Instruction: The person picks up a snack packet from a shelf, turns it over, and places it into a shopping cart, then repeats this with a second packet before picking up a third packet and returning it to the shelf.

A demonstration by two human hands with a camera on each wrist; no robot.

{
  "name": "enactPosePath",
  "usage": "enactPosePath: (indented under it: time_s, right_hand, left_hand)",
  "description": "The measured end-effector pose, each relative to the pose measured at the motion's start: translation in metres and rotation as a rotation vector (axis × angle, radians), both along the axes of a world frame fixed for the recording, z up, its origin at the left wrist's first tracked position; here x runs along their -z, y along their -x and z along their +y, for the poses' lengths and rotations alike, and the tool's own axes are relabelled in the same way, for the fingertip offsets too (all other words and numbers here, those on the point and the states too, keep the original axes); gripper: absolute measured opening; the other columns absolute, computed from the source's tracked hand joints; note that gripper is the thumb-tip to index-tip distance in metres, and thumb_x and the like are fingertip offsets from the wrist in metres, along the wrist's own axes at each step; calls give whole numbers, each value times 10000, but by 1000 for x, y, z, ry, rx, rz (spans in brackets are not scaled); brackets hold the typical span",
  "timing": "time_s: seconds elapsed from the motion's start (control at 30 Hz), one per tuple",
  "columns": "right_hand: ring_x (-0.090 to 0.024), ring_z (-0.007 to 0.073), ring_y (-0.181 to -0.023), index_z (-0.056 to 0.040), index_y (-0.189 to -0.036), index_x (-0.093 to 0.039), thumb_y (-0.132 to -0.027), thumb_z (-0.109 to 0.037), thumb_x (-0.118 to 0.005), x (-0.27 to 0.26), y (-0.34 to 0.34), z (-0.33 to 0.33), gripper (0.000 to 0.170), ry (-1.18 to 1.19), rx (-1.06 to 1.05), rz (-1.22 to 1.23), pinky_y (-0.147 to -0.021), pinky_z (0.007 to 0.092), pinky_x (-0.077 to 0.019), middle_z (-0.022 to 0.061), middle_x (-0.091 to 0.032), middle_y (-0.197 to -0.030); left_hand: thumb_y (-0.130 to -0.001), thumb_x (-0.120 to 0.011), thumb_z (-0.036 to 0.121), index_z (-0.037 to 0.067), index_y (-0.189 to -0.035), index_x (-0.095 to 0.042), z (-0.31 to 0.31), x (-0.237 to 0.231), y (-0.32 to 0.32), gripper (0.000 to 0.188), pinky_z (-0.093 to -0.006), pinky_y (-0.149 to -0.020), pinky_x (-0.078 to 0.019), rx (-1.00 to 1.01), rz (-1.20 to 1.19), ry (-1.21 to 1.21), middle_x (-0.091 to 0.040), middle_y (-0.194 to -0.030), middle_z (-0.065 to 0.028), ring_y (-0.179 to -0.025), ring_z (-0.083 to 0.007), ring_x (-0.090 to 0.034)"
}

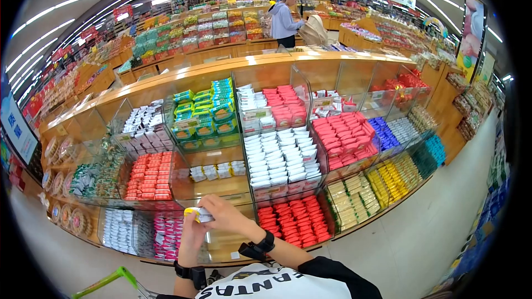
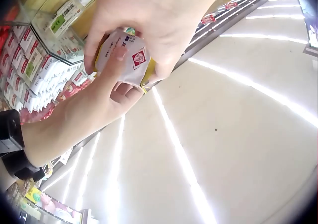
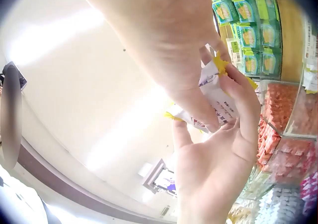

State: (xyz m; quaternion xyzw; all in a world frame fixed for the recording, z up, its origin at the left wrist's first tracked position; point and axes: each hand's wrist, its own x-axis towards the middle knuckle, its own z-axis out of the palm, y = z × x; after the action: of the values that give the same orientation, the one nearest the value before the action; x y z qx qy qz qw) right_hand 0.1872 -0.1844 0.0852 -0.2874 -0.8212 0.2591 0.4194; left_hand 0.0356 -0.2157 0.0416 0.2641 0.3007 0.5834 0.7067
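A small white packet with yellow ends (image 1: 203, 215) is held between both hands above the display bins. My left hand (image 1: 191, 236) grips it from the left and below in the head view; my right hand (image 1: 224, 214) pinches it from the right. The left wrist view shows the packet's red emblem and print (image 2: 135, 60), with my left hand (image 2: 149, 20) around it and the thumb of my right hand (image 2: 107, 82) across its face. In the right wrist view my right hand (image 3: 169, 50) partly covers the packet (image 3: 217, 97), and my left hand (image 3: 213, 164) supports it from below.
Similar white and yellow packets (image 1: 218, 171) lie in a bin ahead. Around it are bins of red packets (image 1: 148, 177), white packets (image 1: 281, 158) and green packets (image 1: 205, 109). A green-handled cart (image 1: 105, 281) stands at lower left. A person (image 1: 285, 19) stands beyond the display.
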Motion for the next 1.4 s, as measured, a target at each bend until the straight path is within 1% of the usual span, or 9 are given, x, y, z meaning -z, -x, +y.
enactPosePath:
  time_s: [0.27, 0.33, 0.53, 0.6, 0.73, 0.8, 1.03, 1.2, 1.4]
  right_hand:
    - [-449, 265, -965, -42, -1031, -481, -687, -168, -635, -26, -14, -20, 398, 70, -260, 28, -832, 327, -360, 102, -490, -999]
    - [-471, 194, -981, -32, -1080, -466, -784, -176, -563, -48, -22, -27, 343, 366, -462, 186, -859, 306, -361, 78, -499, -1035]
    - [-506, 200, -937, -16, -1021, -425, -826, -134, -472, -102, -44, -59, 233, 726, -1140, 830, -853, 342, -375, 109, -519, -938]
    - [-520, 293, -896, -10, -998, -439, -755, -326, -595, -118, -48, -82, 429, 931, -1378, 891, -788, 408, -395, 175, -548, -901]
    - [-450, 317, -1023, 25, -1158, -351, -697, -364, -655, -143, -47, -127, 675, 1101, -1928, 546, -879, 410, -329, 216, -481, -1073]
    - [-299, 306, -1192, 3, -1306, -5, -559, -313, -775, -149, -32, -153, 1118, 901, -2339, 585, -973, 421, -239, 178, -54, -1368]
    - [-281, 319, -1196, -6, -1299, 95, -555, -293, -780, -160, -15, -201, 1184, 1189, -2443, 519, -962, 407, -248, 205, -164, -1330]
    - [-255, 296, -1209, 0, -1296, 99, -547, -306, -784, -169, 20, -228, 1198, 1175, -2605, 528, -967, 400, -236, 174, -91, -1352]
    - [-254, 292, -1208, 15, -1294, 75, -547, -332, -779, -174, 47, -262, 1186, 1333, -2715, 470, -965, 397, -239, 179, -23, -1356]
  left_hand:
    - [-821, -426, 310, 65, -1100, -421, -37, -8, -6, 372, -393, -812, -425, -138, 33, -11, -508, -1053, -107, -976, -238, -498]
    - [-818, -427, 321, 65, -1115, -419, -51, -15, -10, 392, -410, -821, -425, -182, 3, -65, -501, -1084, -116, -986, -242, -498]
    - [-797, -444, 262, -27, -1124, -408, -106, -8, -7, 437, -411, -796, -447, -353, -15, -26, -512, -1054, -149, -975, -276, -515]
    - [-794, -449, 262, -26, -1124, -407, -124, 3, -5, 441, -413, -800, -445, -380, -40, 8, -513, -1050, -151, -980, -277, -513]
    - [-790, -460, 258, -5, -1123, -410, -158, 8, 0, 427, -433, -808, -440, -411, -20, -26, -476, -1115, -130, -1009, -273, -498]
    - [-790, -466, 245, 17, -1130, -399, -173, 9, 0, 415, -447, -812, -436, -458, -12, -20, -458, -1139, -130, -1025, -278, -487]
    - [-790, -453, 223, 107, -1060, -374, -204, -20, 6, 304, -477, -785, -446, -583, 44, -76, -401, -1188, -162, -1026, -324, -475]
    - [-746, -539, 183, 124, -892, -346, -237, -30, 28, 249, -459, -752, -469, -606, -4, -152, -407, -1136, -160, -1003, -340, -481]
    - [-749, -522, 123, 114, -924, -337, -301, -38, 47, 255, -478, -740, -455, -759, 43, -228, -397, -1135, -177, -987, -356, -476]
